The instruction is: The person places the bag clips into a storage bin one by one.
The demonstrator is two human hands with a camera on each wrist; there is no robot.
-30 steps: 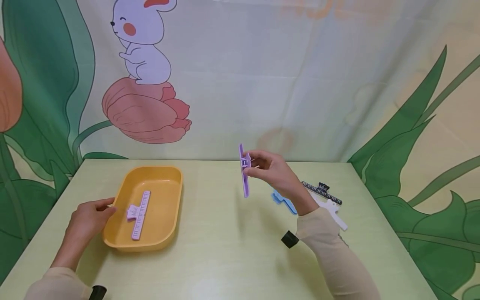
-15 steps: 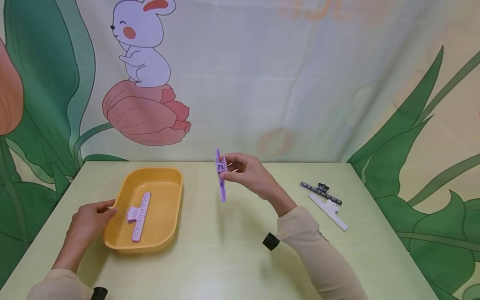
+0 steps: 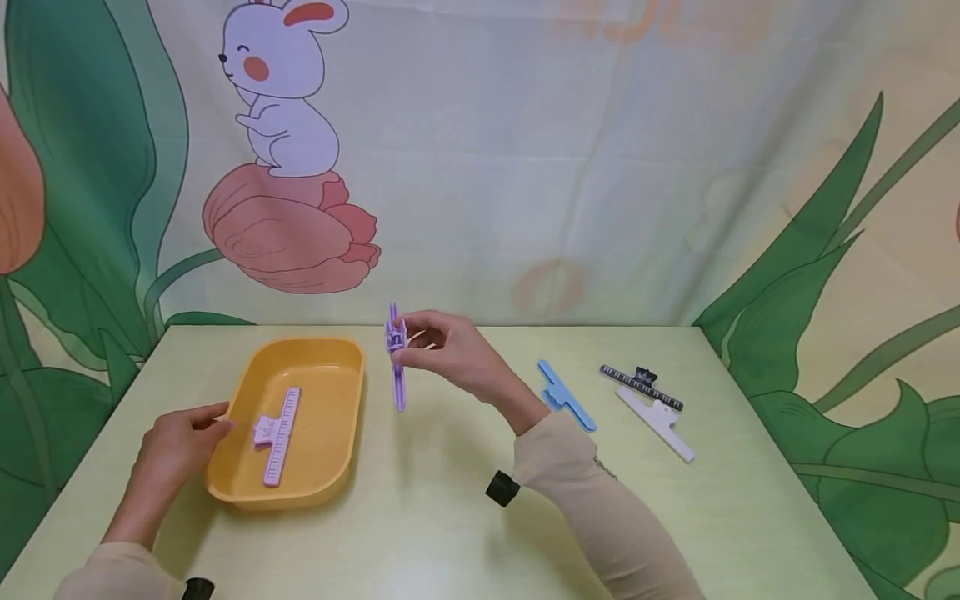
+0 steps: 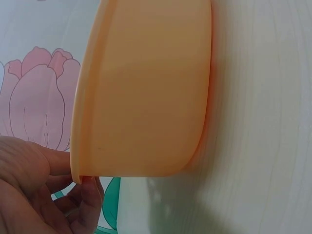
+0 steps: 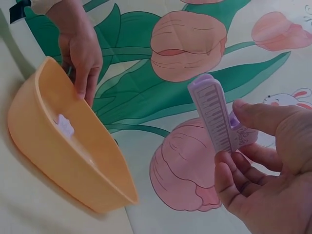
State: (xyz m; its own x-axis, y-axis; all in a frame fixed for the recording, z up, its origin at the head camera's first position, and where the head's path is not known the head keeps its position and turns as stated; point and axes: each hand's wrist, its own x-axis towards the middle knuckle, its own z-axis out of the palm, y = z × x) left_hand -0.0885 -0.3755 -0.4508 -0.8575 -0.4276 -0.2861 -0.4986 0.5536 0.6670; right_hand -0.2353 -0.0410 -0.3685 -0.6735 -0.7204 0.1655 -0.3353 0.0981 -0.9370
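Observation:
My right hand (image 3: 461, 354) pinches a purple clip (image 3: 398, 383) by its grip, in the air just right of the yellow tray (image 3: 362, 392). The right wrist view shows piano keys printed along the clip's long bar (image 5: 212, 114), held upright between thumb and fingers. My left hand (image 3: 176, 442) pinches the tray's left rim; the left wrist view shows its fingers at the outer wall (image 4: 146, 97). Inside the tray lies a pale purple clip (image 3: 281, 437) with a similar printed bar.
On the right of the table (image 3: 420, 542) lie a blue clip (image 3: 573, 404), a black clip (image 3: 641, 387) with printed keys and a white clip (image 3: 658, 423). Behind the table hangs a cloth (image 3: 465, 167) printed with a rabbit and tulips.
My right hand has moved left with the purple clip, from mid-table to beside the tray. The blue clip has come out from behind my right arm. My left hand stays at the rim.

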